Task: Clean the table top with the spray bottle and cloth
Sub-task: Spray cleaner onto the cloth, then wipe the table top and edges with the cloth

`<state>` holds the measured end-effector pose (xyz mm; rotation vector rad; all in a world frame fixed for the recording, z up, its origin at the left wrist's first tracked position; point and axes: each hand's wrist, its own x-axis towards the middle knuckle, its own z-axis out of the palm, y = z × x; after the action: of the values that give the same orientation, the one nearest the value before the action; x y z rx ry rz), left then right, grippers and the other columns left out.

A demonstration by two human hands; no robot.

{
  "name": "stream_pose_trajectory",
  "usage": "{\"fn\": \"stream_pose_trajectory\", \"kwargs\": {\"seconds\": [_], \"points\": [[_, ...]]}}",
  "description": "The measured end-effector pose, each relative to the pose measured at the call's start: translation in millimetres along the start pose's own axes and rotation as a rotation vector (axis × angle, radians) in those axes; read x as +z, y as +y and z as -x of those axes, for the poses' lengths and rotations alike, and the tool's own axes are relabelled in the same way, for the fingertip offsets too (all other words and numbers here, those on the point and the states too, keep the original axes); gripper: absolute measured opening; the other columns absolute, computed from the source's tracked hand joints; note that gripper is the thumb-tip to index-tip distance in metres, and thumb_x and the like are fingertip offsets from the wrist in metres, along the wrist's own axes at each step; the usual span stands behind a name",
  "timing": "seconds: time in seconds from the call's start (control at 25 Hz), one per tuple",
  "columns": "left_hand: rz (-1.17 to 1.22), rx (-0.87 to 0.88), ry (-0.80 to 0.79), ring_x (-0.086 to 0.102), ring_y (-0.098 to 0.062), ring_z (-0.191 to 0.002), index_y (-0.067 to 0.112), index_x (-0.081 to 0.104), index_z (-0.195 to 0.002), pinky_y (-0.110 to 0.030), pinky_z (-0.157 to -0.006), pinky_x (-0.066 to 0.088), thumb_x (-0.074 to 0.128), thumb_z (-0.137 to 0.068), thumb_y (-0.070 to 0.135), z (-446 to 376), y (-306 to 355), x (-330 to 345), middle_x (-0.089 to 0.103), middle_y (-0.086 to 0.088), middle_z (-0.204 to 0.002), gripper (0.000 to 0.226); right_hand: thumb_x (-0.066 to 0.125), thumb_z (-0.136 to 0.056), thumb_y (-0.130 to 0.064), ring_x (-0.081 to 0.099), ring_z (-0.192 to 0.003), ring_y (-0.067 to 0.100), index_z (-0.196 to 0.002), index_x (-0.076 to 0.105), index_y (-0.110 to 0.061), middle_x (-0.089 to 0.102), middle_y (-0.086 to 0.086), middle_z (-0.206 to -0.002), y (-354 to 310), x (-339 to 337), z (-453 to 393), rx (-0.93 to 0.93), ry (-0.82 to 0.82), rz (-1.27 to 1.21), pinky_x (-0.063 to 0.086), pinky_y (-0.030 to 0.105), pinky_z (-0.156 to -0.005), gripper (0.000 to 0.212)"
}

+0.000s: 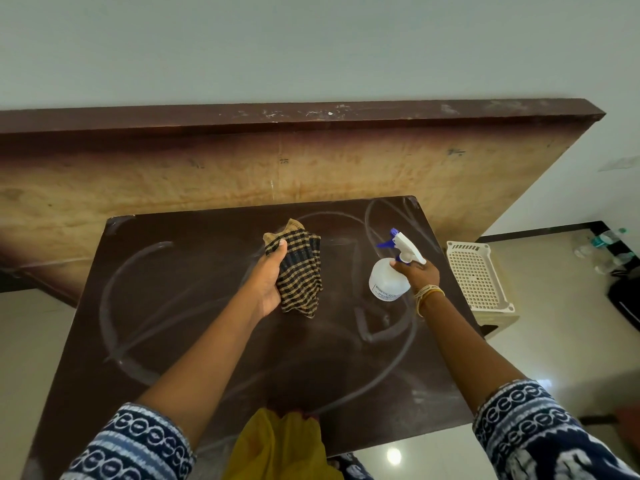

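A dark brown table top (180, 327) lies below me, dusty, with curved wiped streaks across it. My left hand (268, 278) holds a black-and-tan checked cloth (300, 275) bunched above the middle of the table. My right hand (417, 271) grips the neck of a white spray bottle (386, 280) with a blue-and-white trigger head, its nozzle pointing left. The bottle hangs over the right part of the table.
A large wooden board (242, 174) leans against the wall behind the table. A cream perforated plastic basket (476, 277) stands on a stool at the table's right. Water bottles (604, 247) sit on the floor at far right. Glossy tiled floor surrounds the table.
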<state>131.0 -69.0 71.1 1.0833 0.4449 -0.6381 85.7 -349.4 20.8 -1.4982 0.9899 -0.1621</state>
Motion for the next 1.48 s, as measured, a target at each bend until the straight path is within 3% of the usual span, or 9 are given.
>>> {"fn": "stream_pose_trajectory", "kwargs": {"seconds": [0.2,0.32,0.52,0.68,0.88,1.12,1.24,1.36,1.48], "points": [[-0.024,-0.015,-0.038,0.066,-0.031,-0.103,0.014,0.063,-0.112,-0.047,-0.084,0.053,0.053,-0.098,0.033,25.2,0.3,-19.4,0.069,-0.014,-0.114,0.025,0.074,-0.082,-0.02,0.052,-0.122,0.031,-0.143,0.038,-0.007,0.05,0.014,-0.138,16.0,35.2,52.2,0.338,0.074,-0.019,0.044,0.044,-0.103,0.072],[-0.047,-0.015,-0.054,0.065,-0.033,-0.106,0.012,0.06,-0.121,-0.048,-0.086,0.053,0.055,-0.098,0.023,36.7,0.8,-37.2,0.067,-0.017,-0.12,0.026,0.064,-0.09,-0.028,0.055,-0.114,0.028,-0.14,0.044,-0.007,0.052,0.015,-0.136,19.5,73.4,104.0,0.502,-0.277,-0.181,0.041,0.043,-0.103,0.058],[-0.056,-0.084,-0.047,0.068,-0.032,-0.1,0.008,0.064,-0.115,-0.044,-0.078,0.055,0.051,-0.099,0.027,53.5,8.0,-78.9,0.07,-0.017,-0.112,0.028,0.041,-0.098,-0.051,0.064,-0.104,0.029,-0.129,0.059,-0.009,0.068,0.014,-0.116,15.6,145.0,172.2,0.421,-0.774,-0.311,0.052,0.04,-0.089,0.056],[-0.168,-0.021,0.054,0.067,-0.03,-0.102,0.01,0.064,-0.113,-0.043,-0.084,0.054,0.048,-0.101,0.027,61.3,21.3,-121.5,0.069,-0.015,-0.113,0.026,0.052,-0.094,-0.04,0.066,-0.101,0.032,-0.122,0.063,-0.006,0.069,0.017,-0.113,17.4,179.5,193.5,0.404,-0.911,-0.216,0.05,0.045,-0.094,0.045],[-0.206,0.081,0.208,0.066,-0.027,-0.102,0.006,0.064,-0.114,-0.038,-0.084,0.054,0.056,-0.097,0.015,70.4,30.7,-154.2,0.068,-0.015,-0.114,0.021,0.065,-0.082,-0.022,0.058,-0.116,0.038,-0.127,0.059,0.0,0.059,0.023,-0.131,18.2,210.9,207.6,0.438,-1.062,-0.108,0.039,0.053,-0.11,0.05],[-0.154,0.157,0.4,0.067,-0.026,-0.101,0.009,0.068,-0.103,-0.042,-0.089,0.056,0.069,-0.088,0.013,66.0,41.4,-168.3,0.071,-0.012,-0.109,0.016,0.057,-0.089,-0.014,0.063,-0.103,0.035,-0.123,0.058,0.003,0.064,0.022,-0.117,1.5,234.1,208.0,0.432,-1.071,-0.08,0.046,0.049,-0.1,0.038],[-0.128,0.175,0.429,0.068,-0.021,-0.091,0.011,0.068,-0.101,-0.034,-0.069,0.059,0.069,-0.088,0.012,61.5,40.9,-174.9,0.071,-0.01,-0.105,0.013,0.056,-0.09,-0.01,0.065,-0.096,0.033,-0.112,0.062,0.002,0.067,0.02,-0.109,-7.8,239.8,202.6,0.428,-1.039,-0.072,0.048,0.048,-0.097,0.026],[-0.17,0.179,0.45,0.068,-0.014,-0.075,0.015,0.065,-0.112,-0.024,-0.051,0.055,0.066,-0.091,0.015,59.1,42.7,-192.2,0.072,-0.004,-0.097,0.021,0.061,-0.084,-0.01,0.066,-0.096,0.035,-0.115,0.063,0.002,0.068,0.02,-0.108,-16.2,255.8,197.0,0.403,-0.98,-0.05,0.048,0.05,-0.099,0.033],[-0.199,0.177,0.476,0.071,-0.016,-0.075,0.021,0.064,-0.113,-0.028,-0.062,0.054,0.056,-0.097,0.016,52.9,51.0,-224.5,0.073,0.002,-0.099,0.018,0.069,-0.08,-0.009,0.067,-0.097,0.035,-0.106,0.066,-0.003,0.069,0.016,-0.106,-26.9,289.7,191.4,0.216,-0.785,0.071,0.053,0.048,-0.092,0.027]]}}
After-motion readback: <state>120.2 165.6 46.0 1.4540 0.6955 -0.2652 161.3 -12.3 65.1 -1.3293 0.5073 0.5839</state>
